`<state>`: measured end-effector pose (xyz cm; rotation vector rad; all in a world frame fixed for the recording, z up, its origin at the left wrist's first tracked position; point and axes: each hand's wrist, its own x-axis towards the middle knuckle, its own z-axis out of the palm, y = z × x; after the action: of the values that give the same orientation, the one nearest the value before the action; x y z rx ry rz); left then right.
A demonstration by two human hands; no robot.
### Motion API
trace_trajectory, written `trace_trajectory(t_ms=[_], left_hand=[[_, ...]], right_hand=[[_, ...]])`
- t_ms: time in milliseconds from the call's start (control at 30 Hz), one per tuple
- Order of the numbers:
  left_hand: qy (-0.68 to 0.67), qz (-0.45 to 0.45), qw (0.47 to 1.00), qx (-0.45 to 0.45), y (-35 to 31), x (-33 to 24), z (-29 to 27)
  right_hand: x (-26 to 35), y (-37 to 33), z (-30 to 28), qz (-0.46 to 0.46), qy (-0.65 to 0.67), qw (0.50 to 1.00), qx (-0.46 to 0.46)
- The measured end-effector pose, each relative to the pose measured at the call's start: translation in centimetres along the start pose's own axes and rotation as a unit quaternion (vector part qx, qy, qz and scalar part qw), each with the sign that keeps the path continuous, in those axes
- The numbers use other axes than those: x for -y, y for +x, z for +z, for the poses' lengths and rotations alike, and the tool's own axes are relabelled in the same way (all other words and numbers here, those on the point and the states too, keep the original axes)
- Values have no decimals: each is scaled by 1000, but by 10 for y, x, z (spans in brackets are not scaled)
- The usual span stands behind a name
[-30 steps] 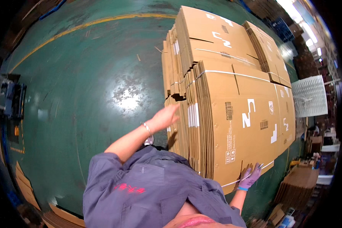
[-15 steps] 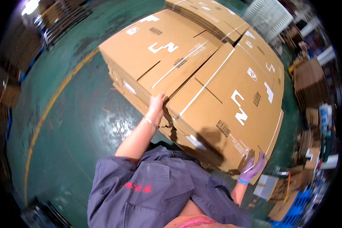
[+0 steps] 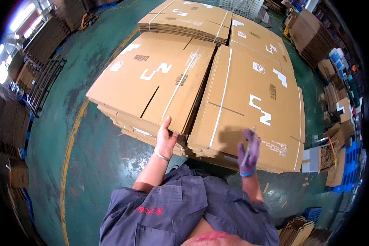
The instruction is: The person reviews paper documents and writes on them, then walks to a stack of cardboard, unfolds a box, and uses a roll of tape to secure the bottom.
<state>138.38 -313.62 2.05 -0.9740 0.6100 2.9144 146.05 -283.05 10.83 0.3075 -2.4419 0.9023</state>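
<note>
Strapped bundles of flattened brown cartons lie before me. My left hand (image 3: 167, 139), bare with a bracelet, grips the front edge of the near-left bundle (image 3: 123, 92). Its thumb lies on top beside the white strap (image 3: 174, 92), while the fingers bend over the edge and are partly hidden. My right hand (image 3: 249, 153), in a purple glove, is raised in front of the near-right bundle (image 3: 242, 94). A thin silvery rod-like tool (image 3: 246, 157) lies along its fingers; its exact kind is unclear. The near-right bundle also has white straps.
Two more bundles lie behind: a far-left one (image 3: 184, 16) and a far-right one (image 3: 260, 43). A yellow floor line (image 3: 71, 143) runs at left, with a dark metal rack (image 3: 43, 86) beyond. Blue pallets (image 3: 348, 166) and cardboard scraps lie at right.
My right hand has left the front right corner of the near-right bundle and moved left, rising off the cardboard. My left hand stays on the near-left bundle's edge. The view has turned.
</note>
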Motion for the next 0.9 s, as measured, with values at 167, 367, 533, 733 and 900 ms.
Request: trace_trajectory(t_ms=[167,367,533,733,900], left_hand=[[20,113,993,11,-44,-91,20],[-63,93,982,152,-99,-164,36],[-30,94,982,161,-140,-128,34],[150,-11,972,178,-147,-85,-33],[194,59,976,78,-146,-137,-170]], right_hand=[[44,41,44,-112,63,991,44],[87,76,75,-211,95,973,11],[131,108,112,-404,109,907,40],[138,128,129,-503,72,851,136],[85,128,129,-467,75,873,115]])
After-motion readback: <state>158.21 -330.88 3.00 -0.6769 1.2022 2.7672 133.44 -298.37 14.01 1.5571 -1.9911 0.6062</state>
